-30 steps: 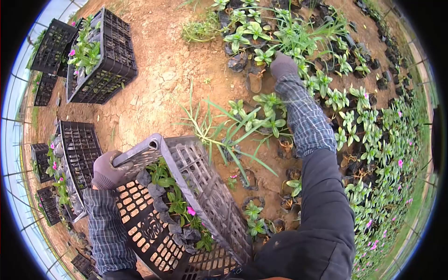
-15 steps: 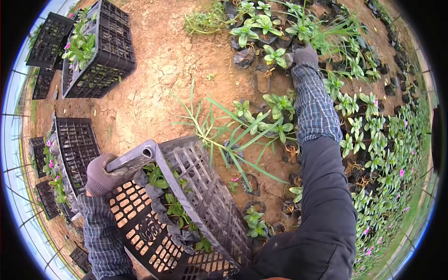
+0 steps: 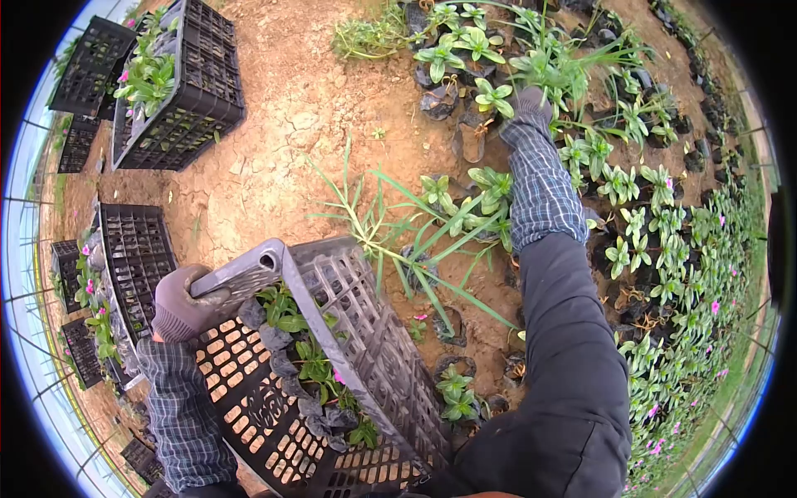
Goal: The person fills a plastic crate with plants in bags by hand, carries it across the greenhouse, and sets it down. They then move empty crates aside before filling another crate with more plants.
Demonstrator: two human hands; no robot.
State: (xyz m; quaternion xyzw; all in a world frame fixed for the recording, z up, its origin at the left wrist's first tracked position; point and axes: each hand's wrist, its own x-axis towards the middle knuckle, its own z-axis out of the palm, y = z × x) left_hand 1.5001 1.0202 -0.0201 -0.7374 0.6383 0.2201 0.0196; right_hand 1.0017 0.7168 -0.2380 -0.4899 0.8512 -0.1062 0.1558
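Note:
My left hand (image 3: 184,304), in a grey-brown glove, is wrapped round the rim of a tilted black crate (image 3: 353,290). Inside this crate, plants in dark bags (image 3: 303,361) stand in a row, one with a pink flower. At the upper right my gloved right hand (image 3: 530,106) reaches in among bagged seedlings. Green leaves hide its fingertips, so what they touch cannot be made out. Just left of that hand is a small leafy seedling (image 3: 495,99).
More black crates with flowering plants stand at left, one at the upper left (image 3: 203,79) and one below it (image 3: 137,257). A long-leaved weed (image 3: 369,232) lies on the brown soil (image 3: 282,124). Dense rows of plants (image 3: 689,290) fill the right side.
My right hand has shifted slightly left and its fingers have gone behind leaves. A pink flower now shows inside the held crate. My left hand keeps its hold on the rim.

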